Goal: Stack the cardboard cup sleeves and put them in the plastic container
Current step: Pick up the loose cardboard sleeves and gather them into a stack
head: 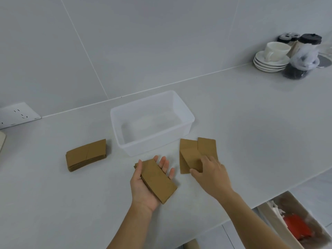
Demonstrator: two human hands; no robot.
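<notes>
A clear plastic container [186, 114] stands empty in the middle of the white counter. My left hand [143, 191] lies palm up in front of it and holds a small stack of brown cardboard sleeves [158, 180], thumb over the stack's left edge. To the right, several loose sleeves [195, 150] lie overlapping on the counter. My right hand [210, 173] rests on them, its fingers pinching the nearest sleeve. A tidy stack of sleeves [86, 155] sits on the counter left of the container.
A cup on stacked saucers [271, 60] and bagged lids [303, 58] stand at the back right. A wall socket [18, 114] is at the left. The counter edge runs along the lower right, with a cardboard box of litter [294, 221] below it.
</notes>
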